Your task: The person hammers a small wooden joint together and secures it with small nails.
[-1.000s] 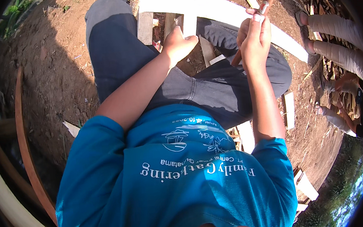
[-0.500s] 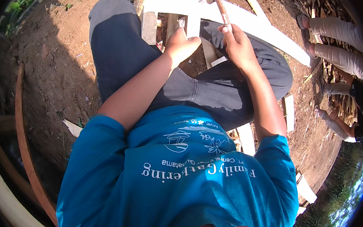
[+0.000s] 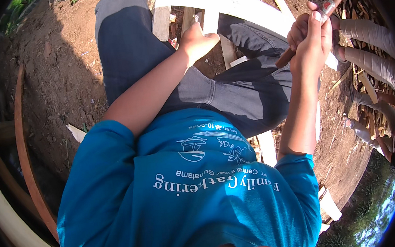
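My right hand (image 3: pixel 309 38) is closed round the wooden handle of a hammer (image 3: pixel 333 3), raised at the upper right. The hammer's dark head lies near the picture's rim, and the handle's butt pokes out below my fist. Between my knees my left hand (image 3: pixel 196 43) is closed beside the pale wooden boards (image 3: pixel 211 18), thumb pointing right. A small whitish bit shows at its fingertips, but what it grips is hidden. Sunlight bleaches the large white board (image 3: pixel 253 12) in front, which curves off to the right.
My dark trouser legs (image 3: pixel 129 50) flank the boards. A long curved brown strip (image 3: pixel 21 132) stands at the left. At the right, other people's legs (image 3: pixel 369 35) are close to the raised hammer, beside piled wood strips (image 3: pixel 366 82). Offcuts (image 3: pixel 329 206) lie on the brown soil.
My right hand has swung the hammer up and to the right, away from the boards. My left hand has stayed almost in place.
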Tool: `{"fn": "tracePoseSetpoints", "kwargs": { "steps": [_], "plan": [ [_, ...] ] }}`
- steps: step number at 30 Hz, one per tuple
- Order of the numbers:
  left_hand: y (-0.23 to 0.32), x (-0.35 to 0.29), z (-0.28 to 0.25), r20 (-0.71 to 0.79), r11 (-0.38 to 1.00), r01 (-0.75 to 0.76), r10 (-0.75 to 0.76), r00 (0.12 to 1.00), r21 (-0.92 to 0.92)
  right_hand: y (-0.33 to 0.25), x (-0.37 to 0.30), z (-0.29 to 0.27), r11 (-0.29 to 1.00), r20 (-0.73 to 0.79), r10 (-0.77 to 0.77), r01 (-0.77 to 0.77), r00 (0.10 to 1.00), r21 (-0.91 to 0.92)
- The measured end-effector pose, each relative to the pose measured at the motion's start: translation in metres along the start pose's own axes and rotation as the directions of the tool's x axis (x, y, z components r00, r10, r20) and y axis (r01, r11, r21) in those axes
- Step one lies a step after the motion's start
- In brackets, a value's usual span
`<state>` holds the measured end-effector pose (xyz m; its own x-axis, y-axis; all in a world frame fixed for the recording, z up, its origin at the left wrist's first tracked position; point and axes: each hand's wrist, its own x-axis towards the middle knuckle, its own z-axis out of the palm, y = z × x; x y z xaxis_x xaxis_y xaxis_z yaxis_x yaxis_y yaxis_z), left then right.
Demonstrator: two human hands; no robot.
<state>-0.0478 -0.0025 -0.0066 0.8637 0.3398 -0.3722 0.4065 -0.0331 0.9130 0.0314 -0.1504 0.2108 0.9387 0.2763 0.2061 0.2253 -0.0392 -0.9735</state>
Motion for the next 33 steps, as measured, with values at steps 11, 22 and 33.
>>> {"fn": "tracePoseSetpoints", "kwargs": {
  "steps": [11,22,33],
  "plan": [
    [0.003,-0.001,-0.003,-0.007,0.999,0.042,-0.042,0.999,-0.004,0.029,-0.007,0.016,0.976,0.066,0.184,-0.174,0.981,-0.131],
    [-0.005,0.002,-0.001,-0.006,0.999,0.016,-0.016,1.000,0.042,-0.012,0.006,0.012,1.000,0.039,-0.004,0.004,0.999,-0.018],
    [0.003,-0.005,-0.006,-0.007,0.996,0.030,-0.030,1.000,0.083,0.040,-0.019,0.012,0.952,0.048,0.237,-0.222,0.970,-0.210]
  ]
}}
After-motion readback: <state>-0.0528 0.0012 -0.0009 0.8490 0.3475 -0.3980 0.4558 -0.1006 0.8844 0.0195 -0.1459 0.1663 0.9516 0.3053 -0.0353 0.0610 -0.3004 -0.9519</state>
